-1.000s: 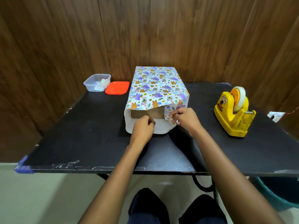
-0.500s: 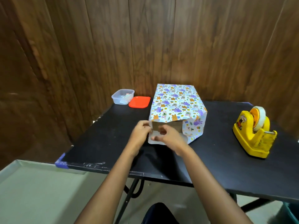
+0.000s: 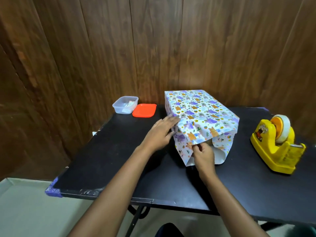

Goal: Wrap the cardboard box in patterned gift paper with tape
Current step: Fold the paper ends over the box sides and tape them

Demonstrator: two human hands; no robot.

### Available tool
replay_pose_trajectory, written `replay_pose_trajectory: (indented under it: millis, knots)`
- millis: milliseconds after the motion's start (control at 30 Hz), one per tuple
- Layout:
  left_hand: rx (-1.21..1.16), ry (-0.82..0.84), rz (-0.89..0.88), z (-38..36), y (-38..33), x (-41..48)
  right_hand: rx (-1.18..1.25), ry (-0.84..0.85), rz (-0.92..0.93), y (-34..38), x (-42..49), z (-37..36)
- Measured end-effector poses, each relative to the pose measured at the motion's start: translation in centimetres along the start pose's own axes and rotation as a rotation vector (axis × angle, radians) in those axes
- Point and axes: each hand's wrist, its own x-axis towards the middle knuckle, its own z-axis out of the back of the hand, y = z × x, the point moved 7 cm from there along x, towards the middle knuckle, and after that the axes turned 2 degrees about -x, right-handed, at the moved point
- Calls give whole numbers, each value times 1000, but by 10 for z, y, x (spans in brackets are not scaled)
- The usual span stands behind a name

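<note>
black table [image 3: 119,159] is seen nearest, and on it, right of centre, the box [image 3: 200,108] is set with its near end unclosed. a paper [image 3: 191,134] flap there is pinched by the right hand [image 3: 203,154]; the left hand [image 3: 160,132] is laid flat, fingers straight, against the box's left side. the paper is judged thin, light and easily torn, so it is best taken at the flap's edge while the stiff box is steadied. a dispenser [image 3: 277,147] is stood to the right; a tub [image 3: 125,105] and lid [image 3: 144,110] are placed farther back.
</note>
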Motion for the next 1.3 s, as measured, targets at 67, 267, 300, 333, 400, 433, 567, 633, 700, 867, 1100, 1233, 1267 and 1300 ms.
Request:
replay_pose_trajectory:
  millis: [67,267,300,333,400,433,567,633,700,867,1100,1233,1267,1300]
  knots:
    - [-12,-18,-47,-8,-6,7,65,101,-18,-4,1,-1]
    - [52,-62,-55,-9,-12,10,81,189,88,16,-2,5]
    - [58,-55,-52,-9,-12,10,133,189,80,17,-3,6]
    - [66,-46,-50,-9,-12,10,185,193,74,20,-5,5]
    - [92,-40,-61,-10,-13,9,270,197,68,28,-11,3]
    - [106,-37,-68,-11,-14,9,279,181,72,33,-12,2]
    - [158,-35,-60,-14,-17,10,191,20,34,47,-5,6]
    - [181,-61,-88,-12,-21,11,290,-26,-34,45,1,9]
    - [193,-74,-108,-10,-23,12,378,-19,-68,42,5,15]
    - [256,-109,-148,-7,-34,16,266,29,50,47,17,36]
    - [262,-156,-97,-9,-42,26,135,8,103,32,25,52]
    - [289,-169,-128,-9,-43,29,-12,5,140,21,14,49]
    - [302,-169,-150,-9,-44,28,-59,35,120,17,16,45]
    - [318,-171,-175,-8,-46,28,-131,69,106,14,20,41]
